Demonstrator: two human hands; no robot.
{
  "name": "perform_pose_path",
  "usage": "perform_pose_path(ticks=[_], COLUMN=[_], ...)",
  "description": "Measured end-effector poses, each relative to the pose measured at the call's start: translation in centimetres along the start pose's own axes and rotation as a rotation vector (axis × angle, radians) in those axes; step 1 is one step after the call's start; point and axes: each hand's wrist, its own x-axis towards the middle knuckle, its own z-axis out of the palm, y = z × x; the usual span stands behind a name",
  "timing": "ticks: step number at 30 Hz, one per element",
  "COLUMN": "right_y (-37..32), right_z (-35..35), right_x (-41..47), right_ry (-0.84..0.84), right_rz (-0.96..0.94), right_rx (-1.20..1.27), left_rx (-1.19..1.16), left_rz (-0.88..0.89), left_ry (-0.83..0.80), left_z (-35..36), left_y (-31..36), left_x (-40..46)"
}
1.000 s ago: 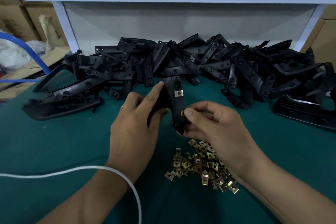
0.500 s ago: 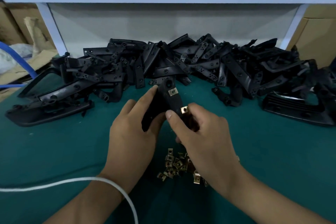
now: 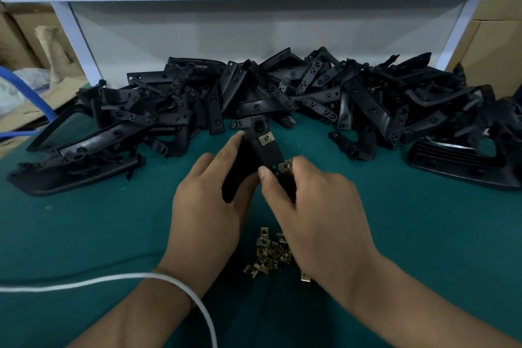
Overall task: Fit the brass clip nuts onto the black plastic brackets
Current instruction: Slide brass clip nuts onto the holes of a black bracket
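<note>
The left hand (image 3: 209, 206) grips a bracket (image 3: 264, 155) above the table (image 3: 84, 234); right hand (image 3: 319, 206) fingers pinch a nut (image 3: 285, 166) onto it.

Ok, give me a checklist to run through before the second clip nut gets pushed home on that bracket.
1. Bracket held steady by left hand: ok.
2. First clip nut seated near the bracket's far end: ok.
3. Second clip nut pinched at the bracket edge by right hand: ok.
4. Second nut lined up with its hole: cannot tell.
5. Loose clip nuts within reach on the green mat: ok.
</note>
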Motion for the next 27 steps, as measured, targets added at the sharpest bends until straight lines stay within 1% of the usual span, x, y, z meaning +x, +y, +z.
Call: perform_pose_path(ticks=[5,12,23,27], right_y=[-0.36,-0.63,-0.27,0.19], right_z=[-0.38,-0.63,-0.43,-0.31], right_x=[0.17,0.19,0.24,0.55], right_ry=[-0.056,-0.103,-0.149,-0.129], right_rz=[-0.012,-0.031,-0.085,-0.123], right_rx=[-0.136,-0.202,-0.213,-0.207], left_rx=[0.018,0.054,0.082,0.081], left_rz=[0.001,0.014,0.002,-0.007], left_ry=[-0.009,-0.01,-0.027,-0.014], left_z=[-0.03,-0.07,0.07,0.14], left_y=[-0.03,-0.03,-0.32,-0.52], left_x=[-0.02,-0.06,-0.11,-0.02])
